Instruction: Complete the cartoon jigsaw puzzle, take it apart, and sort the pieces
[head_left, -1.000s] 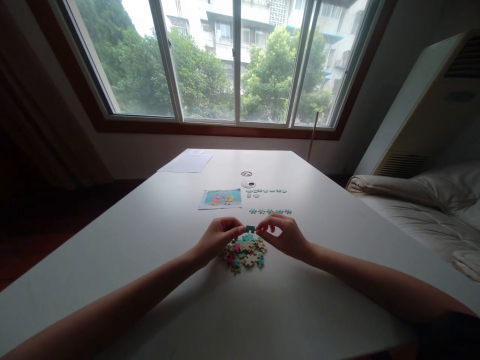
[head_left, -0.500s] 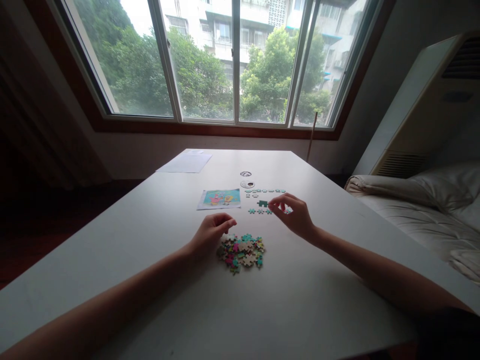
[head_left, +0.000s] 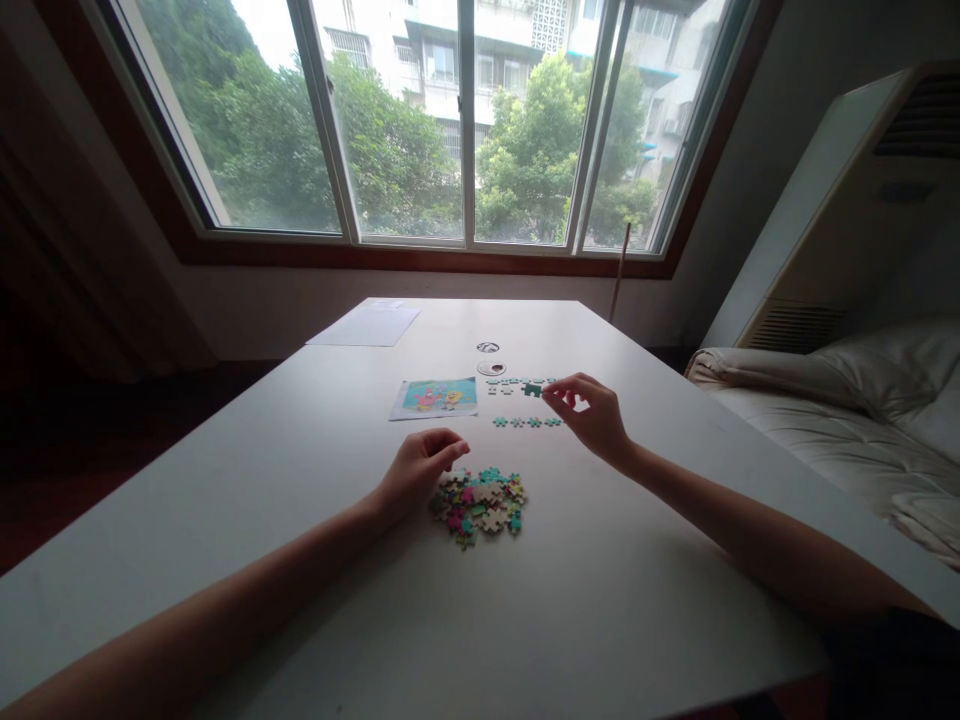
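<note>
My right hand (head_left: 589, 413) is closed in a pinch on a dark green jigsaw puzzle piece (head_left: 532, 390), lifted among the rows of pieces. Behind it lies a row of puzzle pieces (head_left: 513, 380), partly covered by the hand and the held piece. A second row of pieces (head_left: 517, 422) lies nearer me, its right end by my fingers. My left hand (head_left: 421, 465) rests with curled fingers at the upper left edge of a puzzle-piece pile (head_left: 489, 505). Whatever its fingers may hold is hidden. The pile mixes teal, pink, yellow and bare-backed pieces.
A colourful cartoon picture sheet (head_left: 435, 398) lies left of the rows. Two small round items (head_left: 491, 368) sit behind them. White papers (head_left: 365, 326) lie at the far left of the white table (head_left: 600, 600). A padded sofa (head_left: 795, 420) stands at the right.
My right hand has moved the green puzzle piece slightly away from me, from between the rows toward the far one. My left hand stays by the pile. The view has shifted slightly.
</note>
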